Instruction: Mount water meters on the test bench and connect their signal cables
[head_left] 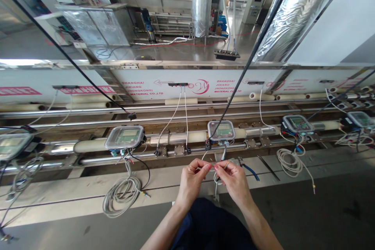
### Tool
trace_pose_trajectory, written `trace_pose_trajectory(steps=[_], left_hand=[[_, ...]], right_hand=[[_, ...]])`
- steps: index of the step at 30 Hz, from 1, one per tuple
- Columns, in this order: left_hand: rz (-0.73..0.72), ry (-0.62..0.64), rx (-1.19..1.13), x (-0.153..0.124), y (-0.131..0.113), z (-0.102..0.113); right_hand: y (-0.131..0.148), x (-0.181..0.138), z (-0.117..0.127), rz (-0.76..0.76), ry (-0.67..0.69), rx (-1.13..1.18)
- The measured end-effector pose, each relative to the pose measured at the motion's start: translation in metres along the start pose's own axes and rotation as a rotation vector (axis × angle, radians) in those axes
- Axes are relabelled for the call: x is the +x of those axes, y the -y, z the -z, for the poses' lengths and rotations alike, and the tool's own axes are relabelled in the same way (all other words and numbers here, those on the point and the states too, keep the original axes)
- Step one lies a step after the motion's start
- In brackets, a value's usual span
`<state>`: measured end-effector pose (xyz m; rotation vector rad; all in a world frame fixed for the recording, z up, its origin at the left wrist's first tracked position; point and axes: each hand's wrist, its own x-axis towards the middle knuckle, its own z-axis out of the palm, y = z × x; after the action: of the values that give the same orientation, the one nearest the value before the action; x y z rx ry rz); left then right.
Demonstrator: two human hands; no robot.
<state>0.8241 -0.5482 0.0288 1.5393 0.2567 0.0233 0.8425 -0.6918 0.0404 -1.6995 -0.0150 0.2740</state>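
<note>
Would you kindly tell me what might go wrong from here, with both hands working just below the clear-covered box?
The left hand and right hand seem to pinch a thin wire at their fingertips, so it might slip free.

Other wires hang from the box close by; a snag could strain them.

The pliers lie loose on the ledge beside the right hand, and a stray move might knock them.

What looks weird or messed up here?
The tangled cable at the far left looks messy: its strands sprawl loosely, unlike the rounder cable coil to its right. No spill stands out.
</note>
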Motion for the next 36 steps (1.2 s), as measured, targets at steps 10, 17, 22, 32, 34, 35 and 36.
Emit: trace_pose_trajectory(steps=[10,17,22,32,34,35,36], left_hand=[[-0.488,-0.207,0.566,0.072,0.070,-0.023],[-0.326,-0.165,0.444,0.077,0.068,-0.018],[-0.129,-0.084,0.164,0.048,0.062,-0.002],[0.093,0.010,-0.395,0.014,0.038,0.006],[0.122,0.041,-0.436,0.011,0.033,0.005],[0.123,0.051,-0.446,0.009,0.031,0.004],[0.117,0.056,-0.452,0.008,0.029,0.002]], right_hand=[[-0.012,-0.001,0.013,0.032,-0.108,0.029],[-0.017,-0.004,0.015,0.047,-0.113,0.017],[-0.017,-0.002,0.012,0.050,-0.121,-0.052],[-0.007,0.000,-0.005,0.259,-0.112,-0.328],[-0.007,0.002,-0.007,0.344,-0.134,-0.353],[-0.007,0.003,-0.008,0.384,-0.142,-0.352],[-0.007,0.003,-0.009,0.415,-0.141,-0.344]])
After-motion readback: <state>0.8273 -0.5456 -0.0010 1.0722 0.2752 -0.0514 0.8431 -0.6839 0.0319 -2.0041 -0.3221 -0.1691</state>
